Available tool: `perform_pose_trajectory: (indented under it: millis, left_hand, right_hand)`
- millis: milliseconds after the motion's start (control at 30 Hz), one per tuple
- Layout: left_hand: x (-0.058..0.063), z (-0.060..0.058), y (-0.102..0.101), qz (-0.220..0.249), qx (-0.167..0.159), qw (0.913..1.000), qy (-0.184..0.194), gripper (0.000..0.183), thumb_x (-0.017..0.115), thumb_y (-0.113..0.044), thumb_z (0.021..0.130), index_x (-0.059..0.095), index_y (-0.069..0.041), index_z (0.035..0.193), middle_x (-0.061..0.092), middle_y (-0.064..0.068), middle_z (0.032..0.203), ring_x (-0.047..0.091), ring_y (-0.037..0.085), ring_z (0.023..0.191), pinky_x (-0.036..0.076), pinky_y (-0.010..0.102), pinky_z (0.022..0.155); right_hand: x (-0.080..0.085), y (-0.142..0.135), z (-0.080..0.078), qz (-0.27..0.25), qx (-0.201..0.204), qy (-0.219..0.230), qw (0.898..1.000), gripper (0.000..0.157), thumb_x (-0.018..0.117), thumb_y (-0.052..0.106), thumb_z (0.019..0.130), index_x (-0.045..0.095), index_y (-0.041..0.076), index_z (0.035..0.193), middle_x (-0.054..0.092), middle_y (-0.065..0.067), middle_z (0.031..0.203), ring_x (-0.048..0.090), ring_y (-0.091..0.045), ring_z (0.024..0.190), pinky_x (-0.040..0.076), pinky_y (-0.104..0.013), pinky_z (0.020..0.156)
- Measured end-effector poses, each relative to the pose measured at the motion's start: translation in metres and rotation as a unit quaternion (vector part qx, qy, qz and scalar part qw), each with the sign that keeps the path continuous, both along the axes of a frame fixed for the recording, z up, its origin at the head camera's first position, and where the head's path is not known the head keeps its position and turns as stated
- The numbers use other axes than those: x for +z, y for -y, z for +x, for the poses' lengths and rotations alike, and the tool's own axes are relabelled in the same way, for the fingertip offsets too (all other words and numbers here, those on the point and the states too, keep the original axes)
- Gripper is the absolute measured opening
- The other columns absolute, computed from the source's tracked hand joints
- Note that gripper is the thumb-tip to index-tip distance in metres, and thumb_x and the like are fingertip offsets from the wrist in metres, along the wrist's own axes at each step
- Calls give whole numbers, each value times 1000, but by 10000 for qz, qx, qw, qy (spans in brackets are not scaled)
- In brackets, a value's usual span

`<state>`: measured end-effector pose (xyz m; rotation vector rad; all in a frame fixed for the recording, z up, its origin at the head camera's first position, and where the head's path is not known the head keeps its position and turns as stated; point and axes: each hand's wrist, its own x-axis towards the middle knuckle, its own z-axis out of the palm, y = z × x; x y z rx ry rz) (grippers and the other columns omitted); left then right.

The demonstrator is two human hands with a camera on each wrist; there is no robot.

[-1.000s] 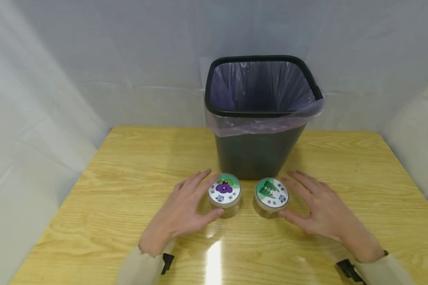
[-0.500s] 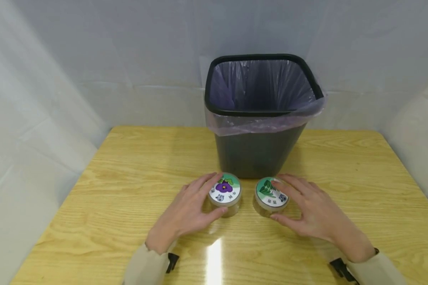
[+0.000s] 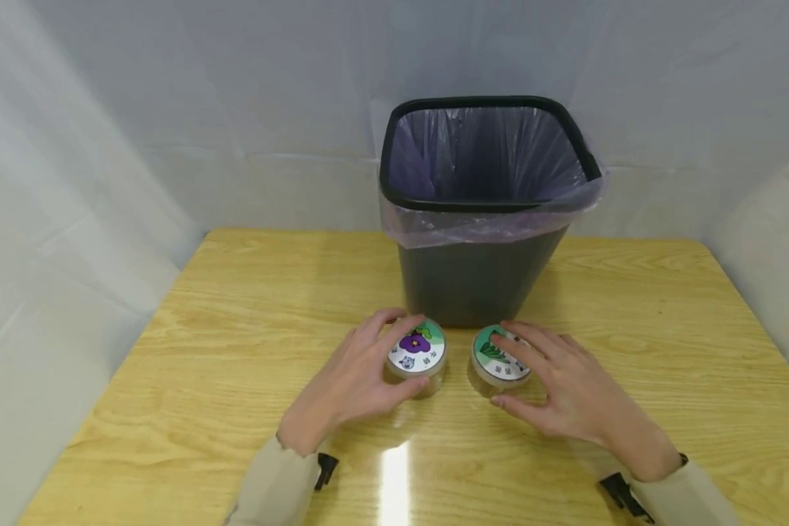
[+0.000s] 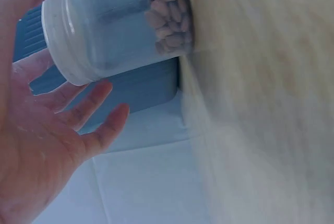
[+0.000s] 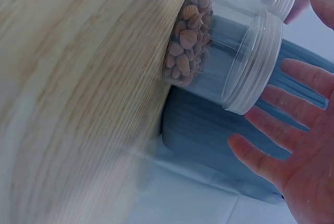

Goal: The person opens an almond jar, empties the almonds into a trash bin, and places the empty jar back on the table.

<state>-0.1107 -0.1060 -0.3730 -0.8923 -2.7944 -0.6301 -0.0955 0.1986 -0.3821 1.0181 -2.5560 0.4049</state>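
Note:
My left hand reaches round the lid of a clear round jar whose label shows a purple flower. Its index finger lies over the lid's far edge, the thumb at the near side. In the left wrist view the jar stands upright with brown nut-like pieces at its bottom. My right hand spreads beside a second jar, labelled with green pods. In the right wrist view that jar also holds brown nut-like pieces, with the fingers near its lid and the thumb apart.
Directly behind both jars stands a dark bin with a purplish plastic bag folded over its rim. The wooden table is backed by pale hanging sheeting.
Both hands have moved inward around the jar lids; the right index finger now lies over its jar's label. The jars stay at about the same spots on the table.

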Motion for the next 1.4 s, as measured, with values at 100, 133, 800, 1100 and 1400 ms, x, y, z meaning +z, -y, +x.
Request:
perform_pose_trajectory:
  millis: [100,133,800,1100,1400]
  left_hand:
    - [4,-3,-2,33,-195,9997,-120,70,66,-54,77,44,-28,139,44,6,138,48,21,120,45,43,96]
    - [6,-4,-2,28,-238,9996,-131,69,66,-53,77,45,-28,137,45,6,137,48,21,121,45,43,96]
    - [30,-11,-15,-836,-271,9931,772,71,66,-47,73,46,-32,139,44,5,133,44,18,109,44,29,80]
    - [40,-12,-21,-1161,-243,9886,928,66,67,-50,72,51,-34,134,44,4,124,41,17,100,43,27,75]
    - [37,-8,-15,-697,-123,9921,1040,68,72,-53,69,50,-36,131,42,1,125,40,15,102,47,23,73]
  right_hand:
    - [0,1,0,30,-31,28,10000,74,68,57,76,49,20,137,50,-7,138,53,-27,121,47,-51,90]
    - [0,1,0,31,-34,60,10000,74,68,57,76,49,20,137,50,-7,138,53,-27,121,47,-52,90]
    - [0,2,0,46,-33,144,9999,73,69,56,76,50,20,136,50,-7,138,54,-27,120,48,-51,90]
    - [0,1,1,54,5,106,9999,72,69,56,76,50,20,137,50,-6,138,54,-26,119,48,-51,89]
    - [-1,2,2,20,26,61,10000,71,69,56,76,52,20,135,51,-7,137,55,-27,118,49,-51,88]
